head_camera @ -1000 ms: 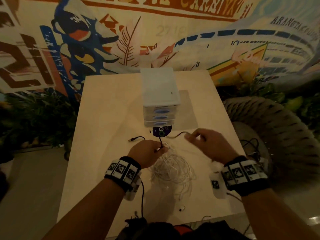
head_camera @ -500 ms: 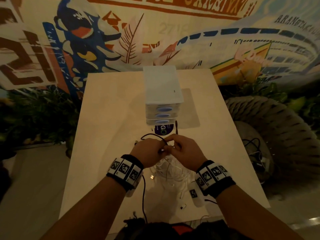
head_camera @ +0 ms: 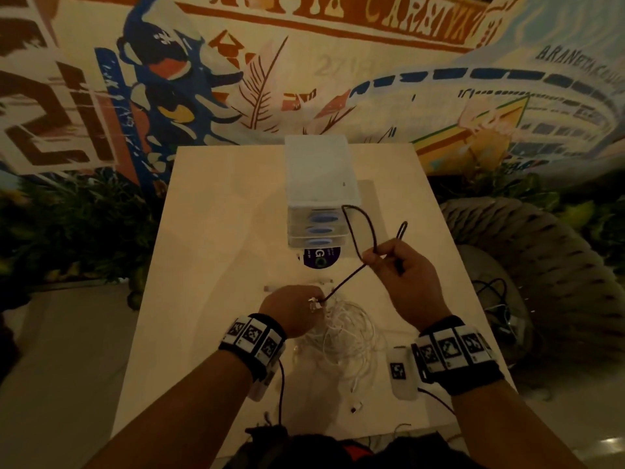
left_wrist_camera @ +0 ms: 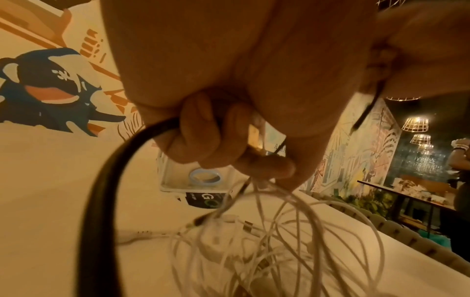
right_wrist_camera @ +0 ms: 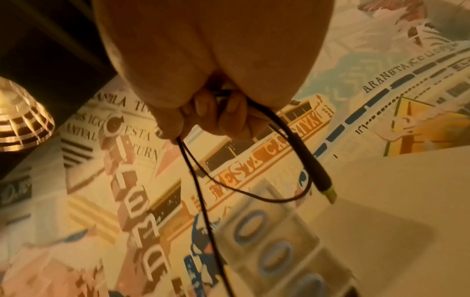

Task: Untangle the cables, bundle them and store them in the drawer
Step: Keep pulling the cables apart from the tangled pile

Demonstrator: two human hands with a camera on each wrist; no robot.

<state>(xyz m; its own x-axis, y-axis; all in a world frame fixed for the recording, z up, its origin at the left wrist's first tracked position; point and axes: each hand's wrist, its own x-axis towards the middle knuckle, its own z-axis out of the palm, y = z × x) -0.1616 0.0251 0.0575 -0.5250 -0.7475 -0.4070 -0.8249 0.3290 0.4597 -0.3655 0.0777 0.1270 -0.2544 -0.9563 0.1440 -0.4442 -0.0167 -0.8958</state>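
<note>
Progress is early: the black cable point(head_camera: 351, 277) is being looped, its folds pinched in the right hand point(head_camera: 404, 280), its lower run gripped by the left hand point(head_camera: 294, 308) over the white tangle point(head_camera: 345, 336) on the table point(head_camera: 216, 231). The drawer unit point(head_camera: 319, 198) stands closed. Only the right wrist view shows the cable's plug point(right_wrist_camera: 321, 181); only the left wrist view shows white strands caught under the left fingers point(left_wrist_camera: 203, 140).
</note>
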